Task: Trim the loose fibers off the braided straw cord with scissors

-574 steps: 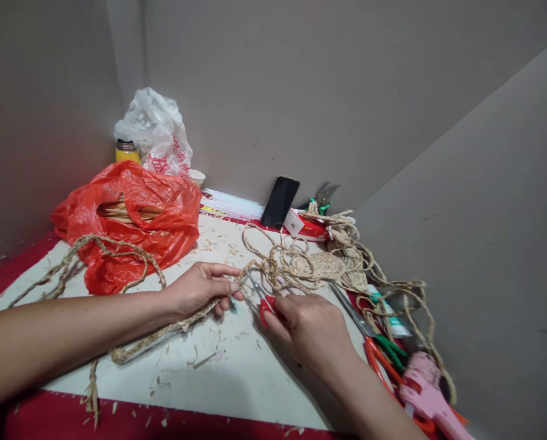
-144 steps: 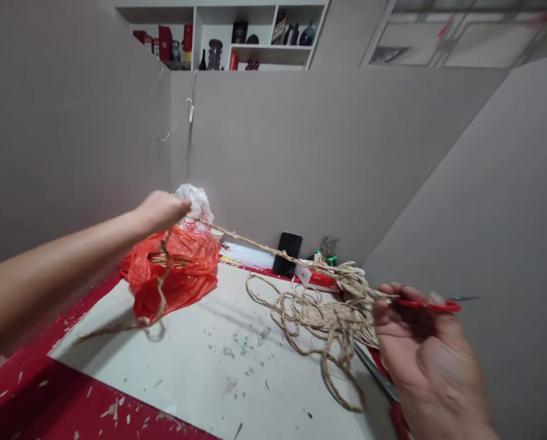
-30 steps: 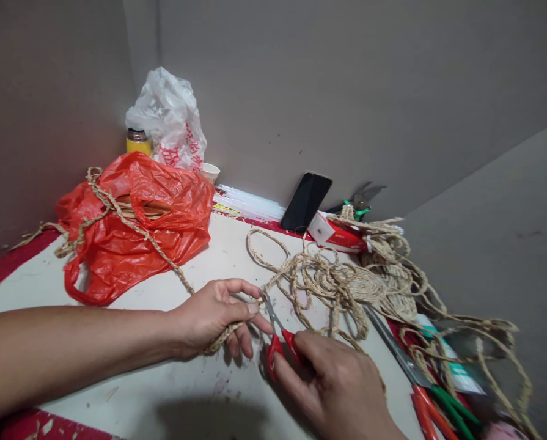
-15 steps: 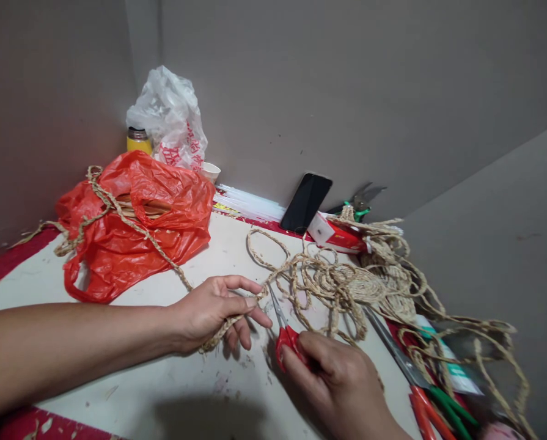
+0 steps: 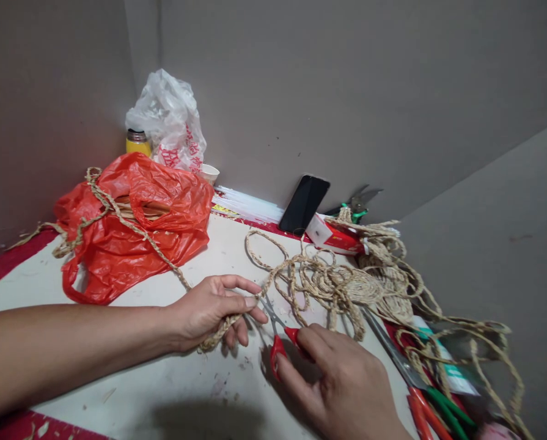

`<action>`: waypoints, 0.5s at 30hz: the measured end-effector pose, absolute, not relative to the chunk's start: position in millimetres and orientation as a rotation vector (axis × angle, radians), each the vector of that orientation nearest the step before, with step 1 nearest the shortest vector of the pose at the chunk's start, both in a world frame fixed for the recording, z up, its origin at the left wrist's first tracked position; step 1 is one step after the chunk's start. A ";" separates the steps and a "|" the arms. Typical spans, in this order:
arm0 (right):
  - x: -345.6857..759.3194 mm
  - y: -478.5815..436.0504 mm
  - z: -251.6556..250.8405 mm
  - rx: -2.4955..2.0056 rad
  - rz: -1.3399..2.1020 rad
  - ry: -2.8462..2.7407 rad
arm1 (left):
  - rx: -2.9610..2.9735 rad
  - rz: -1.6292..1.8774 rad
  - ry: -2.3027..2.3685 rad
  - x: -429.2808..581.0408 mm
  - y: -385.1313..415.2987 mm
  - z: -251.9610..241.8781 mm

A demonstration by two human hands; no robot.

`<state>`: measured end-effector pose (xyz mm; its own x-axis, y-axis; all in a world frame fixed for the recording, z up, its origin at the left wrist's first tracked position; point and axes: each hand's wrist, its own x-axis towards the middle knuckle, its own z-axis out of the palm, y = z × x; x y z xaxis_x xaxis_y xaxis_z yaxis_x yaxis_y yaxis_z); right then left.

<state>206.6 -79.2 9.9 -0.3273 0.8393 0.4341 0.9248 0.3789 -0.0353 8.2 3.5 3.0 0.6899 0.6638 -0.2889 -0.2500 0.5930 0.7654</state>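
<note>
Above the white tabletop, my left hand [image 5: 222, 308] pinches a braided straw rope [image 5: 225, 330] between thumb and fingers, the other fingers loosely spread. The rope trails left over the red plastic bag [image 5: 172, 195] and right into a tangled pile of braid [image 5: 328, 281]. My right hand [image 5: 341, 376] has thumb and fingers in the loops of small red-handled scissors [image 5: 277, 327]. Their handles are spread and the blades are parted, with the tips close to the rope at my left fingertips. Whether the blades touch the rope, I cannot tell.
A phone [image 5: 304, 205] leans on the back wall beside a red-and-white box [image 5: 332, 235]. Larger shears [image 5: 401, 360] with orange handles lie at the right edge, near green handles. A yellow jar [image 5: 138, 143], a clear plastic bag [image 5: 167, 116] and a white cup [image 5: 209, 173] stand at the back left.
The scissors have opened in my right hand, and their tips have moved left to the rope by my left fingers. My left hand keeps its pinch almost unmoved.
</note>
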 end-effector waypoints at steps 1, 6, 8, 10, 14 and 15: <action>206.3 -79.5 9.8 -1.549 -0.336 -2.259 | 0.762 0.570 0.602 8.2 3.3 3.1; 205.8 -79.9 6.5 -1.563 -0.361 -2.262 | 0.749 0.569 0.605 8.7 3.3 3.0; 207.4 -79.4 4.3 -1.545 -0.313 -2.271 | 0.756 0.570 0.610 8.6 3.5 2.4; 210.2 -78.5 2.4 -1.535 -0.256 -2.261 | 0.765 0.575 0.610 8.5 3.9 1.6; 214.6 -76.2 1.7 -1.486 -0.231 -2.192 | 0.752 0.590 0.610 8.7 4.9 0.2; 214.7 -76.0 2.0 -1.468 -0.232 -2.187 | 0.742 0.590 0.610 8.9 5.1 0.0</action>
